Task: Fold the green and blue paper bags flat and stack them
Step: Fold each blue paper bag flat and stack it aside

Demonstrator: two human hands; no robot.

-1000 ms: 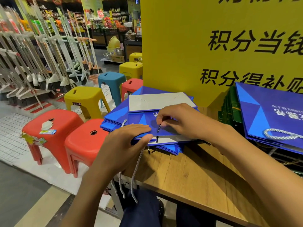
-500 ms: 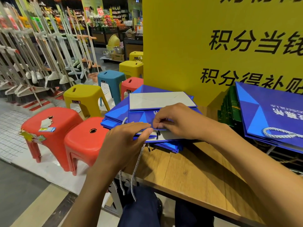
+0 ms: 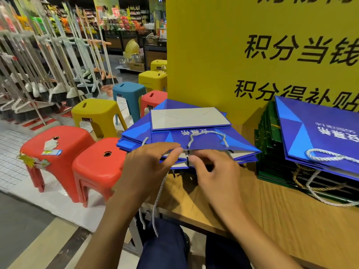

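A tall yellow sign board point(image 3: 223, 55) with large black Chinese characters stood at the far side, cut off at the top and right edges; "积分当钱" could be read on its upper line. The wooden table point(image 3: 272, 210) ran out of frame on the right. A pile of flat dark green paper bags point(image 3: 272, 148) lay at the right, mostly hidden under a blue paper bag with white rope handle point(image 3: 320, 133), whose upside-down white lettering was too small to read. Left of it, the stack of folded blue paper bags point(image 3: 194, 136) sat at the table's near left corner, its grey folded base uppermost. The left hand point(image 3: 147, 166) pinched the top bag's near edge. The right hand point(image 3: 217, 171) curled beside it, fingertips at the same edge; its grip was unclear.
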